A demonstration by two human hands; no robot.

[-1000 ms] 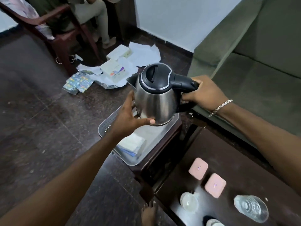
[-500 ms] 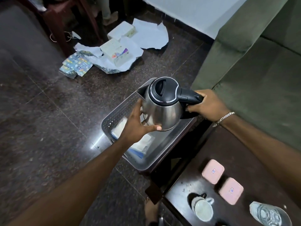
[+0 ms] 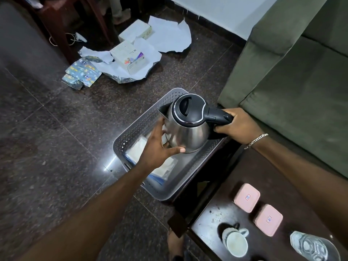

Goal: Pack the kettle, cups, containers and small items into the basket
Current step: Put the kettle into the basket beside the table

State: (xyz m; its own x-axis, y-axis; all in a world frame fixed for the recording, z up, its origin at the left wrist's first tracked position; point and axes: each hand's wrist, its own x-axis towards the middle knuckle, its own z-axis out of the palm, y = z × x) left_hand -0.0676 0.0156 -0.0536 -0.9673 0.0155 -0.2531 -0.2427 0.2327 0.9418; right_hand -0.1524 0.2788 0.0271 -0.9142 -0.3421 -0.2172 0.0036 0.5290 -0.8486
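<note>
Head view: steel black-lidded kettle now lower inside grey perforated plastic basket, right hand fingers wrapping handle, left hand fingers spread steadying body.

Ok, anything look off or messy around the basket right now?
Torn white wrapping paper and boxes lie scattered on the floor beyond the basket. The basket overhangs its dark stand. The kettle is upright in both hands; no spill visible.

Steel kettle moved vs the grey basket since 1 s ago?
Yes. The steel kettle has dropped lower into the grey perforated basket, toward its far end.
</note>
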